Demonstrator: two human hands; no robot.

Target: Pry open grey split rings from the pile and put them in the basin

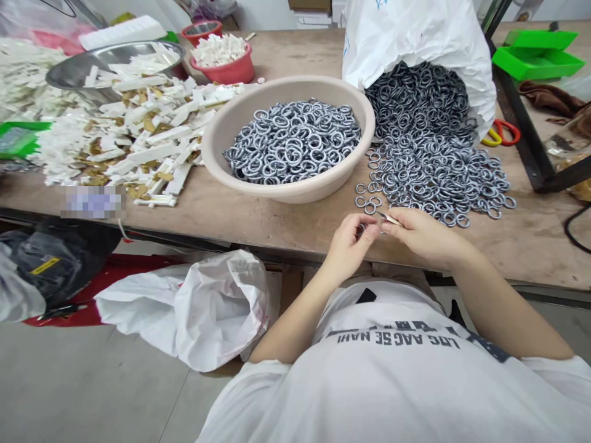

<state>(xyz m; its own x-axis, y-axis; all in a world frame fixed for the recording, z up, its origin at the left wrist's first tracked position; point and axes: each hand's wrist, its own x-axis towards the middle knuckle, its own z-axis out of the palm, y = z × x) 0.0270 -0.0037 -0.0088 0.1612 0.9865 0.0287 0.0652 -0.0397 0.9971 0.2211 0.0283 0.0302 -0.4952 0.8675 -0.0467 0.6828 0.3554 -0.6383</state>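
Observation:
My left hand is closed at the table's front edge, with a grey ring partly showing between its fingers. Close beside it, my right hand pinches a thin tool with a pale shaft and a dark tip; its exact kind is unclear. The tip points left, near the loose rings. Just beyond my hands, a heap of grey rings spills from a white sack lying on its side. To the left stands a beige basin full of similar rings.
White strips with gold-coloured pieces are heaped at the left, by a steel bowl and a red bowl. Red-and-yellow-handled scissors lie beside a black metal frame. Green trays stand behind it. A white bag sits below.

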